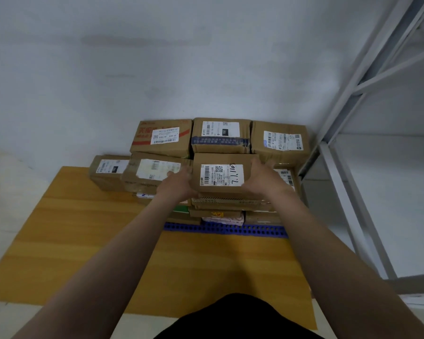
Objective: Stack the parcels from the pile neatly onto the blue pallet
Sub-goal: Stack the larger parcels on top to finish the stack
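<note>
Both hands gripped one hand-marked parcel [222, 176], the left hand [179, 184] curled on its left side and the right hand [262, 182] wrapped round its right side. It sat on top of the stack on the blue pallet [255, 231], in the front row. Behind it stood three parcels: a red-printed box [162, 138], a blue-taped box [220, 135] and a plain box [280, 140]. Two more [108, 171] [152, 173] lay to its left and one [288, 178] to its right. The lower layers were too hidden to count.

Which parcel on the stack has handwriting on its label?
The front-middle parcel, held between the left hand and right hand. Black marker digits run along its label's right edge; no other visible label shows any.
</note>
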